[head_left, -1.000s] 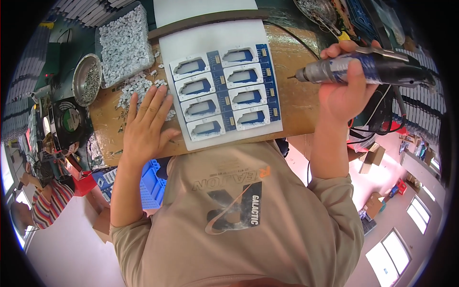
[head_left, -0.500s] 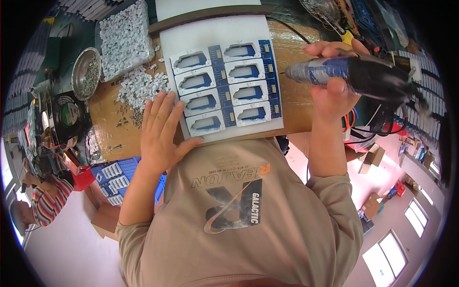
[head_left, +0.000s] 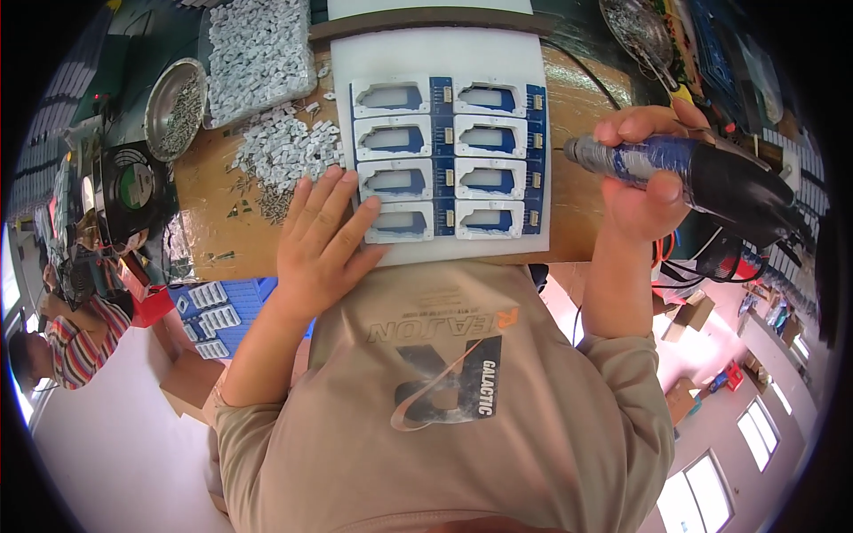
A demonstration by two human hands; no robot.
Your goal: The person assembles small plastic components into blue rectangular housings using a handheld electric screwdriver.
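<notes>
At this brown wooden bench (head_left: 573, 222), the right hand (head_left: 641, 173) is clamped around a black-and-blue cylindrical power driver (head_left: 733, 188), well apart from the left hand (head_left: 322, 247), which rests open at the left edge of a white foam sheet (head_left: 391, 58). Eight white plastic frames (head_left: 461, 178) with blue circuit boards (head_left: 440, 160) lie on it, left of the driver.

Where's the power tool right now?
In the head view, the power tool is at upper right, in the right hand, right of the white sheet.
</notes>
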